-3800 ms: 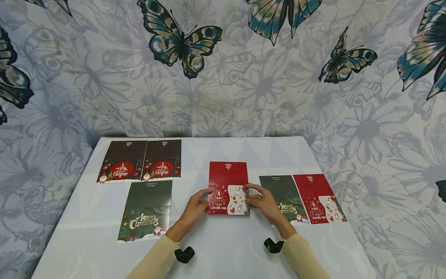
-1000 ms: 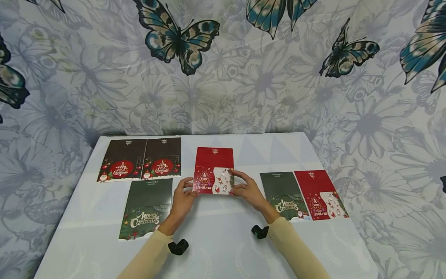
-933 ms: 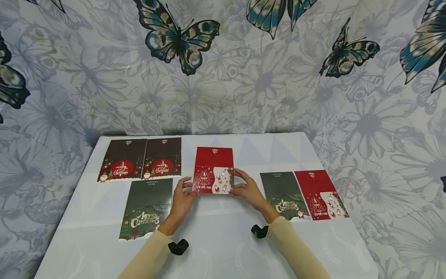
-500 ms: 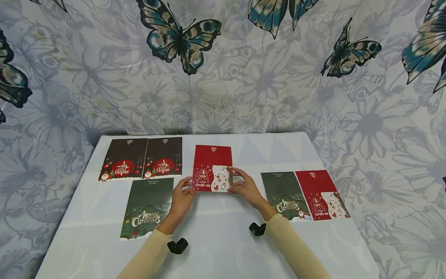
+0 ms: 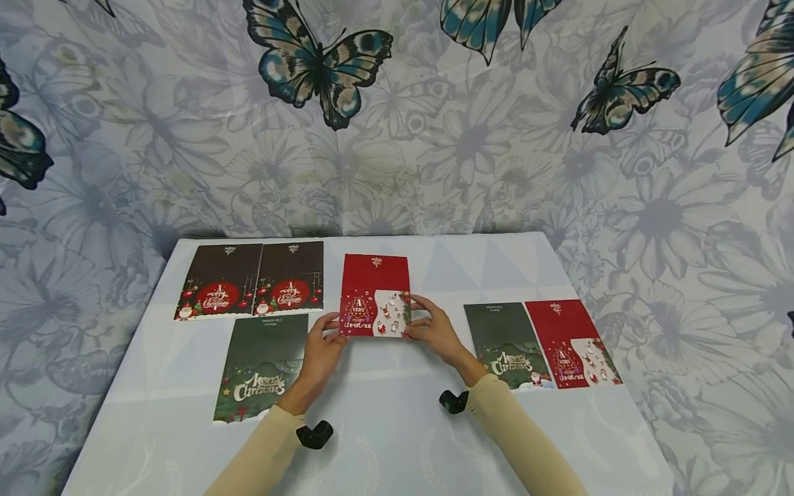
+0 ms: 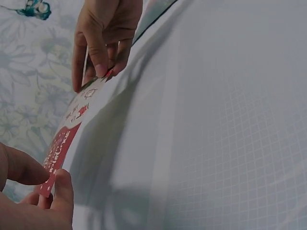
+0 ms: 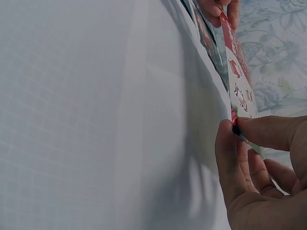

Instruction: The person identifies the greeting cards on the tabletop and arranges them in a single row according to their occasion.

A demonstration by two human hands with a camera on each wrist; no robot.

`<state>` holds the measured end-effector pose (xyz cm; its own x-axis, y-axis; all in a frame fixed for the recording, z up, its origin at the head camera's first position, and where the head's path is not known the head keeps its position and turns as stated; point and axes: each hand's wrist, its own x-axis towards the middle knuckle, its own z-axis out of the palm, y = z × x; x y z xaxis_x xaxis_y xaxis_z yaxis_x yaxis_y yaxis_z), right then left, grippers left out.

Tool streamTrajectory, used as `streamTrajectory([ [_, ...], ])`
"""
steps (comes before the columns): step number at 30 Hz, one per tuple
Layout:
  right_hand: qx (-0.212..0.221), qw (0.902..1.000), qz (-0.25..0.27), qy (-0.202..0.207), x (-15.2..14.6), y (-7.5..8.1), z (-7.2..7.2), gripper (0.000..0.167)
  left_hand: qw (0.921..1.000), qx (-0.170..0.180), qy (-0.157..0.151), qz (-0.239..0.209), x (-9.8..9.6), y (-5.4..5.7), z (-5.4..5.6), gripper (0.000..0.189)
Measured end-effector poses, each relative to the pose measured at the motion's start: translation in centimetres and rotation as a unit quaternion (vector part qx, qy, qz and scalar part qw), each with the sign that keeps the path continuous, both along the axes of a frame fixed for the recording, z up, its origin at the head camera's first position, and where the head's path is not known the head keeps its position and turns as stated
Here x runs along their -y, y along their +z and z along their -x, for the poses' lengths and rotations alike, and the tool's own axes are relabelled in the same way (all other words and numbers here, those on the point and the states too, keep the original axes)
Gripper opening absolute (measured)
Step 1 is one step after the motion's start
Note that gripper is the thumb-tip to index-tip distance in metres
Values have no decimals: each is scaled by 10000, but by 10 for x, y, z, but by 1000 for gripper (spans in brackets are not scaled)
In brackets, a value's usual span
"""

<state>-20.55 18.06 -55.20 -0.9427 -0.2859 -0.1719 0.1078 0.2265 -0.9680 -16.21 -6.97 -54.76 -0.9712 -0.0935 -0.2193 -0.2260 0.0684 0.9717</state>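
Note:
A red Christmas card (image 5: 375,282) with a white patch of small figures is held between my two hands at the middle of the table. My left hand (image 5: 321,353) pinches its lower left edge, and my right hand (image 5: 437,332) pinches the lower right edge. In the left wrist view the card (image 6: 67,132) stands tilted, its shadow falling on the tabletop beside it. From the right wrist view, thumb and fingers of the right hand (image 7: 268,167) grip the near corner of the card (image 7: 238,81).
Two dark brown cards (image 5: 220,282) lie side by side at the back left of the white table (image 5: 384,427). A green Merry Christmas card (image 5: 263,365) lies below them, partly behind the left hand. At the right lie another green card (image 5: 509,344) and a red card (image 5: 572,344).
Both hands have carried the red card leftward and toward the back of the table. The cards lying on the table have stayed where they were.

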Motion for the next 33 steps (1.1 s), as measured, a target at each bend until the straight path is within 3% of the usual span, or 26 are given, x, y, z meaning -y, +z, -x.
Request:
streamTrajectory([
  [5, -80, 9998, -34, -179, 2, -9, 2, 73, 10000, 7, 14, -55, 1, 0, 1, 51],
  [15, -253, 9993, -260, -55, 6, -8, 13, 71, 9998, -91, 170, -83, 4, -2, 4, 49],
  [22, -284, 9970, -668, -250, 10, -9, 23, 67, 9998, -121, 41, -146, 10, -2, 4, 51],
  [27, -260, 9968, -707, -277, 11, -9, 26, 66, 9997, -161, -100, -159, 13, -2, 5, 51],
  [33, -230, 9980, -568, -123, 16, -9, 29, 67, 10000, -47, -27, 16, 17, 0, 5, 51],
])
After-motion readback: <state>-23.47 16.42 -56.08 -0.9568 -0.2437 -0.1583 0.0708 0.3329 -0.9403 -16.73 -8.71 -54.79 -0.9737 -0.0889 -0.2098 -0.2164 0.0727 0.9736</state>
